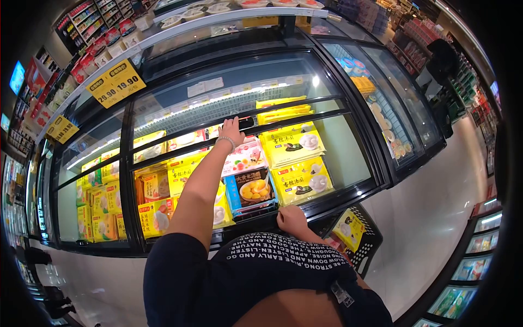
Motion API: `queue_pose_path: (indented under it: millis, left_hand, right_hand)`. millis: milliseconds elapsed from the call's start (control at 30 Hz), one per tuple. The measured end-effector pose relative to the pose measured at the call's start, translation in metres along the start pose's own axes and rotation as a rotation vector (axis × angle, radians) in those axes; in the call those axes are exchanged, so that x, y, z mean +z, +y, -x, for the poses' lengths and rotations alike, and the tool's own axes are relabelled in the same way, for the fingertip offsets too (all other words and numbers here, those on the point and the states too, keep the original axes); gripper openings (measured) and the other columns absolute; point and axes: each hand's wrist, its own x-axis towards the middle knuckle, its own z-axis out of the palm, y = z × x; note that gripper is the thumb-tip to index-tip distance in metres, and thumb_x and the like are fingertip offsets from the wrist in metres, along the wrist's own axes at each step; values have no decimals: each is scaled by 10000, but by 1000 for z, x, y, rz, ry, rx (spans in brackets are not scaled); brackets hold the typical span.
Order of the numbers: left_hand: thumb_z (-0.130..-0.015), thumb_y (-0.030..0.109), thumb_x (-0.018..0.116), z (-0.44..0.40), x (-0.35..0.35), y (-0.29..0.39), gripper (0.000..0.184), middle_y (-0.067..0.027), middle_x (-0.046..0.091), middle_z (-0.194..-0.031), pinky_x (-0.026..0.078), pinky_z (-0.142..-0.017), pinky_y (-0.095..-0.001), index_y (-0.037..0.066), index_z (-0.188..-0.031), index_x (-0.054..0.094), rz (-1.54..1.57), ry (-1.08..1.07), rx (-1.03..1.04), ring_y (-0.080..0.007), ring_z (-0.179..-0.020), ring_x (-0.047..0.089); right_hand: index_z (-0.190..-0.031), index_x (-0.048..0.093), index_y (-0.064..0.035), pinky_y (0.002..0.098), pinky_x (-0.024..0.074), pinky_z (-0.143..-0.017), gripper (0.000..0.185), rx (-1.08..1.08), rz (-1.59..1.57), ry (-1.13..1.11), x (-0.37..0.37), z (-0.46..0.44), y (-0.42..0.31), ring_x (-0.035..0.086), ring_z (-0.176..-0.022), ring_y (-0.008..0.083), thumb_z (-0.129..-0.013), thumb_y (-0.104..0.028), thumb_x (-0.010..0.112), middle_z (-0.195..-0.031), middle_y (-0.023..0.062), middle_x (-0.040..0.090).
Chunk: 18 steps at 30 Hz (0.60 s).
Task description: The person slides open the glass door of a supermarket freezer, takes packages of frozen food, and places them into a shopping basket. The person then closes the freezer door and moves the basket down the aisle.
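Note:
My left hand [232, 134], with a beaded bracelet at the wrist, reaches across the freezer, its fingers hooked over the dark frame of a sliding glass lid [180, 146]. Under that arm lie a pink-and-white food package [248, 155] and a blue-and-black package [249, 188] picturing round yellow food. Stacks of yellow frozen dumpling bags [299, 177] fill the right side. My right hand [292, 219] is closed in a fist at the freezer's front edge; what it grips, if anything, is hidden. Beside that forearm is a black shopping basket [373, 240] holding a yellow bag [348, 230].
More yellow packages [103, 212] lie in the left freezer section. Yellow price signs [116, 83] hang from the shelf rail above. Another freezer section [376, 103] continues to the right. A person in dark clothing [442, 62] stands in the aisle at the upper right.

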Motion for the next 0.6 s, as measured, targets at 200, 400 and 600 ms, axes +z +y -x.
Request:
queue_pose_path:
  millis: [200, 400, 600]
  left_hand:
    - [-744, 450, 562, 9, -35, 15, 670, -153, 394, -1243, 226, -1019, -493, 83, -1270, 368, -60, -170, -54, -295, -1187, 372]
    - [-652, 557, 568, 13, -38, 14, 747, -183, 445, -1146, 324, -945, -434, 56, -1197, 466, -50, -190, -9, -315, -1096, 433]
    - [-592, 659, 589, 52, -36, 26, 875, -240, 486, -1022, 381, -872, -390, -48, -1100, 503, -81, -187, 110, -340, -991, 452]
  right_hand:
    - [-624, 505, -55, 411, 422, -535, 101, 3, 8, 15, 1, 5, 1, 521, -575, 296, -677, -106, 574, -567, 119, 500]
    - [-630, 512, -54, 408, 427, -537, 81, -36, 24, 97, 3, 5, 3, 524, -576, 295, -671, -97, 567, -574, 117, 511]
    - [-721, 555, -29, 397, 437, -631, 79, 1, -1, 107, 2, 6, 7, 536, -681, 296, -672, -90, 564, -672, 132, 536]
